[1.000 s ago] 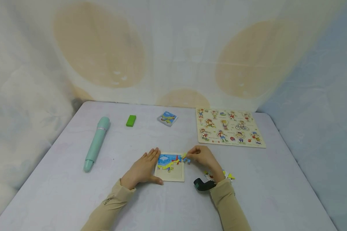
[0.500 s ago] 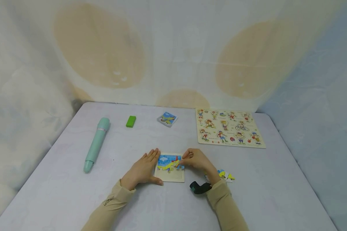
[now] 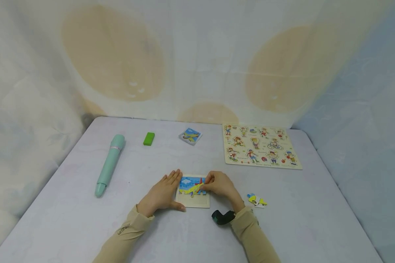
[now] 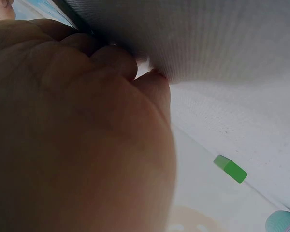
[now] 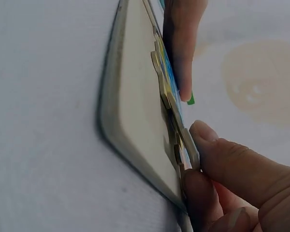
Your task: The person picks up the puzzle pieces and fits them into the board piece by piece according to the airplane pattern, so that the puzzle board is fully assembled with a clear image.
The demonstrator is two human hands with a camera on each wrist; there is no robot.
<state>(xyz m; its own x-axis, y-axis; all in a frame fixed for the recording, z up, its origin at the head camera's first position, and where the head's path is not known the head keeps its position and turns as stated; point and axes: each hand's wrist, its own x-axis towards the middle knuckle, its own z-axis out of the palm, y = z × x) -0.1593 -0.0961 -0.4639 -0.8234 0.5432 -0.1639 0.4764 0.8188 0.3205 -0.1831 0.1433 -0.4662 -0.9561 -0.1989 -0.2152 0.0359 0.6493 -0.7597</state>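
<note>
Wooden tray (image 3: pixel 193 201), partly covered by straight-fingered left hand (image 3: pixel 161 193); right hand (image 3: pixel 221 185) pinches puzzle piece (image 5: pixel 191 150), partly hidden.

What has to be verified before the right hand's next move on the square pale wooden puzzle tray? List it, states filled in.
1. Tray steadied: the left hand lies along the left edge of the square pale wooden puzzle tray: ok.
2. Grip: the right hand pinches a thin, flat, pale-edged puzzle piece between thumb and finger: ok.
3. Piece seated flush: in the right wrist view it appears raised above its neighbours: not ok.
4. Print matching its neighbours: fingers hide most of it: cannot tell.
5. Loose yellow, white and blue puzzle pieces kept off the tray: they lie to its right: ok.
</note>
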